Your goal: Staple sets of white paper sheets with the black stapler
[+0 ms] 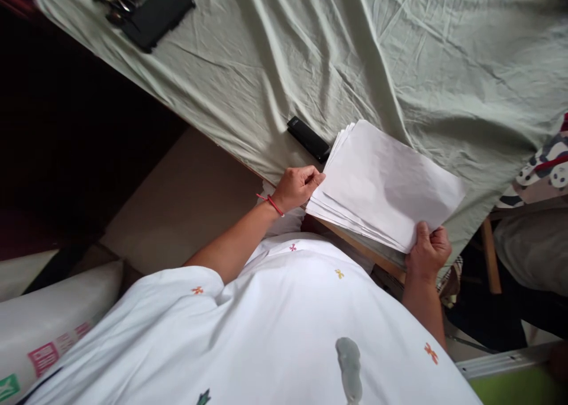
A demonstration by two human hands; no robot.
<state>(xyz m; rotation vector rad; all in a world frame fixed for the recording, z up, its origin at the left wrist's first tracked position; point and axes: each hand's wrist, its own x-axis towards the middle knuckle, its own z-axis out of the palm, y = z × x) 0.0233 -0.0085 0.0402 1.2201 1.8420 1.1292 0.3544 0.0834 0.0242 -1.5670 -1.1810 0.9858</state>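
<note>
A stack of white paper sheets is held at the near edge of a cloth-covered table, its sheets slightly fanned along the left and near sides. My left hand, with a red cord on the wrist, is closed at the stack's left edge, thumb and forefinger pinching the sheets there. Gripping the near right corner is my right hand, its thumb on top and the other fingers curled, partly hidden. Just beyond my left hand lies a slim black oblong object, close to the paper's far left corner.
A wrinkled pale green cloth covers the table. Toward the far left lie a black phone-like slab and a dark shiny cluster. A printed white sack stands at lower left. Panda-patterned fabric is at the right.
</note>
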